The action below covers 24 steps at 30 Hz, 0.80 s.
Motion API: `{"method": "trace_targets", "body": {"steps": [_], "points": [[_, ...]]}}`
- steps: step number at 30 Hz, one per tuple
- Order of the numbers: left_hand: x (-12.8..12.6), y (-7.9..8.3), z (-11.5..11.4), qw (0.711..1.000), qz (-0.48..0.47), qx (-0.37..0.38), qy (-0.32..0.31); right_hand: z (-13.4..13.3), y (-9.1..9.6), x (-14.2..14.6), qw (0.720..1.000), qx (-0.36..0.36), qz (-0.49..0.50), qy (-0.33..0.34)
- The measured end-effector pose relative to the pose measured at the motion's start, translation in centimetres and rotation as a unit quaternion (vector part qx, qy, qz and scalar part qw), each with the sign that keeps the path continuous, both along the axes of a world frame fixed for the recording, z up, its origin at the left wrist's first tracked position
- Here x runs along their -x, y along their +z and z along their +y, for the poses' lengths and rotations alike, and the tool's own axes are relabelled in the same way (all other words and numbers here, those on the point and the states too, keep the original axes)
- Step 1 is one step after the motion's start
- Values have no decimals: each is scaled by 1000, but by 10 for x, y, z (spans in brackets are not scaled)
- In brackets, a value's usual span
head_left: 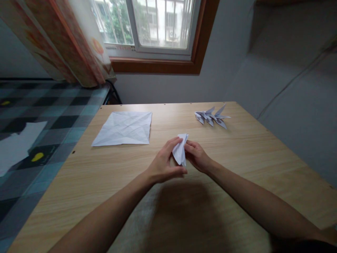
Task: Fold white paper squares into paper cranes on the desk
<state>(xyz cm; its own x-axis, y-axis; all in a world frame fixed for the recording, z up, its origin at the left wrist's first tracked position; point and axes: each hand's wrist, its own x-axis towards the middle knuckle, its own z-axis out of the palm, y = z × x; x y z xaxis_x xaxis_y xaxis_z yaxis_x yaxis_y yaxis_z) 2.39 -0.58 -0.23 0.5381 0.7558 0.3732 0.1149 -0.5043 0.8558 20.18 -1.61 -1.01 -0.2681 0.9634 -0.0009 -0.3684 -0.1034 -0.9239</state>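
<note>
Between my two hands, above the middle of the wooden table, is a small piece of folded white paper (pixel 179 153) with pleated layers, held upright. My left hand (pixel 166 162) grips it from the left, its fingers at the upper edge and its thumb near the lower tip. On the other side, my right hand (pixel 197 154) pinches the paper's right edge; part of its fingers is hidden behind the folds. Beyond them to the right lie several folded paper shapes (pixel 212 116) with pointed tips, nested in a row. A creased white paper sheet (pixel 126 128) lies flat at the back left.
The wooden table (pixel 231 196) ends at a wall below a barred window (pixel 163 24). To the left is a bed with a checked cover (pixel 71 119), on which torn white paper (pixel 23 144) lies. A curtain (pixel 68 42) hangs beside the window.
</note>
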Motion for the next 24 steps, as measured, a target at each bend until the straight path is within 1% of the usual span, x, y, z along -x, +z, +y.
{"method": "trace_targets", "body": {"steps": [2,6,10,15,21,23,24], "points": [[1,-1,0,1000,-6,-6,-8,0,1,0,1000,9,6,-9],[2,-2,1,1000,0,-31,3,1,2,1,999,0,17,-29],[1,0,0,999,-5,-32,3,2,2,2,999,10,27,-26],[0,2,-1,999,-39,16,-2,1,6,2,999,3,34,-10],[0,-1,-3,989,-105,104,-15,2,4,2,998,18,50,-15],[0,-4,-3,983,-130,130,-6,3,2,1,998,25,50,-19],[-1,-5,-2,978,-145,149,12,3,2,1,998,25,49,-19]]}}
